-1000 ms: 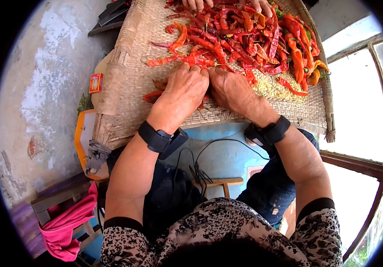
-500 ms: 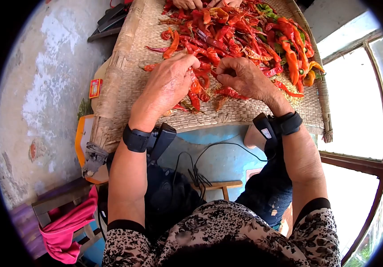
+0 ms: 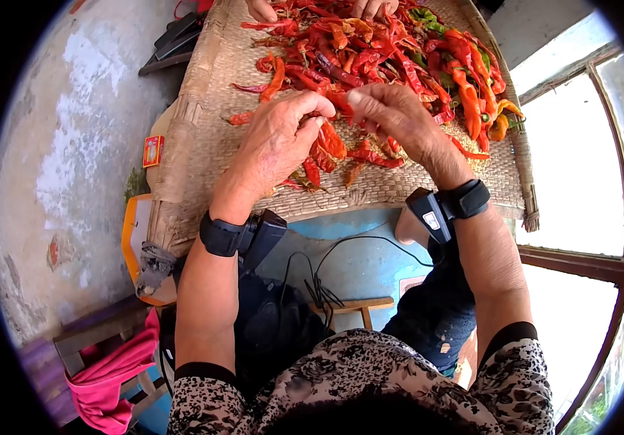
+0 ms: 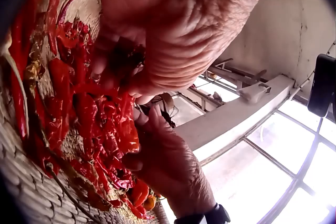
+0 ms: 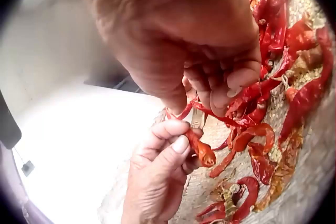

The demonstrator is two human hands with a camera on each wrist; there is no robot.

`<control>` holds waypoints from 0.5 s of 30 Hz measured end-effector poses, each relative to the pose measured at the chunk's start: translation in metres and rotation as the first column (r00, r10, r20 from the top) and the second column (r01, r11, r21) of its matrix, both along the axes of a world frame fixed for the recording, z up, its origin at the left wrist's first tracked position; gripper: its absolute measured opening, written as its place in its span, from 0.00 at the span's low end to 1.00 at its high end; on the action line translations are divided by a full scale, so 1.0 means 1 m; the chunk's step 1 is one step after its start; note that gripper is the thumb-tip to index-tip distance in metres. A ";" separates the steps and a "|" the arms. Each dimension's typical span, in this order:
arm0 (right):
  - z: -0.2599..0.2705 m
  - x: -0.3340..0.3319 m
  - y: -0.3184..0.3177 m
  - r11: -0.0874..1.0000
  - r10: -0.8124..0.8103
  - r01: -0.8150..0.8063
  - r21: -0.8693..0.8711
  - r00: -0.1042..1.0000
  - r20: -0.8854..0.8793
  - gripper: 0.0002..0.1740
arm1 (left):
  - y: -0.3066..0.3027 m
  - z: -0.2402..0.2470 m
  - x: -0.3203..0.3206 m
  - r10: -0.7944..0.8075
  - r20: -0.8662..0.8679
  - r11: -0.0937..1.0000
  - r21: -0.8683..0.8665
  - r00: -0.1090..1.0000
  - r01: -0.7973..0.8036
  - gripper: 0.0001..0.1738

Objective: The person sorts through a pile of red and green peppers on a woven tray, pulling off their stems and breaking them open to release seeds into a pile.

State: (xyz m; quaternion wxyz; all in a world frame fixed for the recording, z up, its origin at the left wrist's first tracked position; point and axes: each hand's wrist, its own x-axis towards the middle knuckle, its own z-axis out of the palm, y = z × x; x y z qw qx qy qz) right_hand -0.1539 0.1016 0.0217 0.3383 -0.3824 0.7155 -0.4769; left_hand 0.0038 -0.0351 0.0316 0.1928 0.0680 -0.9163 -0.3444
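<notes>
A red chili pepper [image 5: 201,150] is pinched between the thumb and fingers of my left hand [image 3: 276,145], its torn end facing out in the right wrist view. Just to the right, my right hand [image 3: 406,123] hovers with its thumb apart from its bent fingers. Seen from the right wrist, its thumb comes close to the upper end of that pepper. Below both hands, several shrivelled pepper pieces [image 3: 374,156] lie on a woven tray [image 3: 196,159]. The large pile of red chili peppers [image 3: 355,54] spreads beyond them.
Pale seeds [image 3: 499,152] lie scattered at the tray's right. Another person's hands [image 3: 376,9] work at its far edge. A red matchbox [image 3: 154,151] sits by the left rim. Cables [image 3: 319,286] hang below the tray; a window [image 3: 577,174] stands at right.
Both hands have drawn back and apart from where they met over the tray. The left turned to show the pinched pepper; the right lifted, its thumb stretching toward the left.
</notes>
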 end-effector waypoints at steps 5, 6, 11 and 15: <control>-0.014 0.030 -0.007 0.969 0.244 -0.244 0.034 0.970 0.019 0.20 | 0.005 0.001 -0.001 -0.014 0.002 1.000 -0.015 1.000 0.014 0.11; -0.013 0.030 -0.006 0.970 0.240 -0.241 0.032 0.970 0.028 0.19 | 0.002 -0.004 -0.002 -0.018 -0.001 1.000 -0.014 1.000 0.018 0.11; -0.003 -0.010 0.001 0.933 0.356 -0.319 0.169 0.887 -0.292 0.18 | -0.007 -0.009 0.000 0.194 -0.060 0.928 0.335 0.979 -0.163 0.21; 0.001 -0.031 -0.001 0.778 -0.362 0.471 -0.416 0.877 0.316 0.25 | -0.011 -0.003 0.002 0.162 0.061 0.875 0.453 0.985 -0.172 0.20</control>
